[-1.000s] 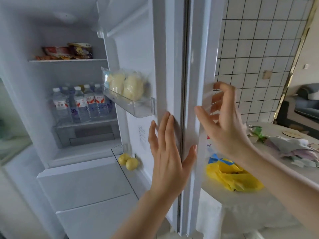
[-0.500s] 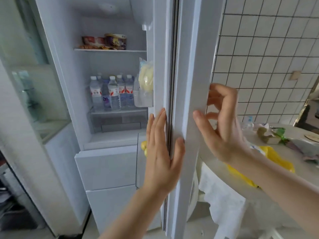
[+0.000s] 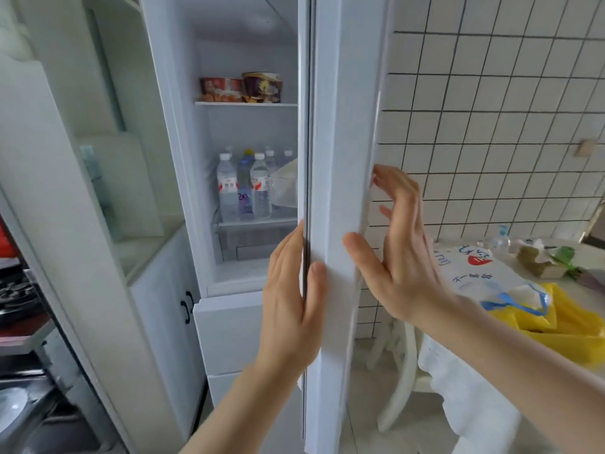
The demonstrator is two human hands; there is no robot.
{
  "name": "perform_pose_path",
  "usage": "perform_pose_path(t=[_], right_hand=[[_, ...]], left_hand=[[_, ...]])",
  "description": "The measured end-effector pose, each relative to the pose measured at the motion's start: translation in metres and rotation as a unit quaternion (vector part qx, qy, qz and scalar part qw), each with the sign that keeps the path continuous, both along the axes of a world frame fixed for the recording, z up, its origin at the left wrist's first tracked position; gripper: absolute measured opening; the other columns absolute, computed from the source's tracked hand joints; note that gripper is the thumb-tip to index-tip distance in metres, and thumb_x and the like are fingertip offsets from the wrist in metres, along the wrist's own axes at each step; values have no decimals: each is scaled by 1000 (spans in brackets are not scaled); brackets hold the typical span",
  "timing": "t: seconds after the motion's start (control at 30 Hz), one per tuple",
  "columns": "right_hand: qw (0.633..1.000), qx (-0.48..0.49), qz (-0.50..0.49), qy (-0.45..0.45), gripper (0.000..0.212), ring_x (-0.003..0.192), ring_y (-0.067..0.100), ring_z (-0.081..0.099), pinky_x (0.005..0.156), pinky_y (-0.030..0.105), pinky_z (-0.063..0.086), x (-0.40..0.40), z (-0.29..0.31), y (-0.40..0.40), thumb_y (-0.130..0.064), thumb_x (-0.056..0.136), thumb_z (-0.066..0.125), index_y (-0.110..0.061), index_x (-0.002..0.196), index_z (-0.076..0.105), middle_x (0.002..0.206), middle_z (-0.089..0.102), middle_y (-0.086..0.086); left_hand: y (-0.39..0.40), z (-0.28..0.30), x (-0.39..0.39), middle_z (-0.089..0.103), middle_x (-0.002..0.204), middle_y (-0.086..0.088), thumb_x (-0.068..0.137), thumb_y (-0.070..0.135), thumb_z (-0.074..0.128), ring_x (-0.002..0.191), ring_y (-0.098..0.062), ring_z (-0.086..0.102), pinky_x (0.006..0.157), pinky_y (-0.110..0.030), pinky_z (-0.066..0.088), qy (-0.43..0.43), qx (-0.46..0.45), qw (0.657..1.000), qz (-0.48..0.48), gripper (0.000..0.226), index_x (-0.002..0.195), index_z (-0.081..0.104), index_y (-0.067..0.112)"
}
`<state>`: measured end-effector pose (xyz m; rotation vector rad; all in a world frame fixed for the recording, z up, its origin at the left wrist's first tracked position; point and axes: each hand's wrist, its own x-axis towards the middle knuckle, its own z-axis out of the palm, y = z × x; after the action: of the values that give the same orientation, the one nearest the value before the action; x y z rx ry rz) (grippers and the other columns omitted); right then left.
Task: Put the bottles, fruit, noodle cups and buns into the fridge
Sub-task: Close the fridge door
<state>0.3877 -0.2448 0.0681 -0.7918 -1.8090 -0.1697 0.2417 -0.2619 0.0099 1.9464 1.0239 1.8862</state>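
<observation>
Standing edge-on at frame centre, the fridge door (image 3: 330, 191) runs vertically; left hand (image 3: 291, 299) lies flat, fingers open, right hand (image 3: 396, 257) half-curled round its edge, both equally near.

Fridge door (image 3: 340, 191) swung further closed than before, buns and fruit now hidden.

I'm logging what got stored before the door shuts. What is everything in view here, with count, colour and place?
noodle cups: two, red and purple, upper fridge shelf
bottles: at least five, clear, one blue-tinted, lower shelf
door bin: one, clear, just left of door edge
fridge door: one, white, edge-on, centre
yellow bag: one, on table at right
white printed bag: one, on table
cabinet: one, white, left of fridge
left hand: flat on door's inner edge
right hand: on door's outer edge
</observation>
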Motion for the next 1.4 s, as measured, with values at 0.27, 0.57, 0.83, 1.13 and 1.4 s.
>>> perform_pose_path(t=[0.27, 0.57, 0.83, 1.13, 1.4], right_hand=[[993, 28, -34, -112, 67, 137, 28, 30, 113, 29, 26, -72, -1, 43, -52, 95, 37, -14, 148, 21, 149, 26, 16], [968, 98, -40, -228, 59, 140, 34, 25, 112, 48, 30, -140, -8, 133, -31, 92, 55, -13, 144, 33, 156, 21, 19], [954, 136, -61, -260, 66, 143, 40, 22, 115, 54, 21, -194, -14, 209, -30, 87, 60, -16, 147, 37, 155, 22, 22], [942, 162, -110, -272, 66, 143, 41, 23, 115, 57, 20, -233, -22, 282, -32, 85, 63, -19, 146, 40, 154, 26, 23], [929, 167, -167, -285, 67, 144, 40, 20, 115, 58, 19, -254, -26, 328, -36, 86, 62, -20, 147, 38, 155, 21, 20]], left_hand=[[39, 4, -76, 65, 85, 23, 98, 28, 29, 82, -1, 58, 72, -21, 44, -124, -54, 989, 60, 40, 113, 66, 30], [119, 0, -151, 27, 53, 13, 98, 19, 31, 51, -7, 23, 45, -20, 23, -257, -93, 950, 149, 42, 57, 24, 24], [192, -14, -193, 74, 93, 6, 102, 41, 23, 87, -10, 69, 70, -21, 53, -284, -92, 940, 164, 51, 106, 69, 18], [275, -20, -236, 65, 99, -15, 102, 51, 19, 82, -17, 61, 61, -13, 46, -263, -92, 947, 157, 65, 119, 61, 4], [331, -21, -259, 65, 80, 22, 100, 52, 19, 71, 8, 59, 61, -4, 41, -219, -107, 962, 127, 58, 116, 60, 14]])
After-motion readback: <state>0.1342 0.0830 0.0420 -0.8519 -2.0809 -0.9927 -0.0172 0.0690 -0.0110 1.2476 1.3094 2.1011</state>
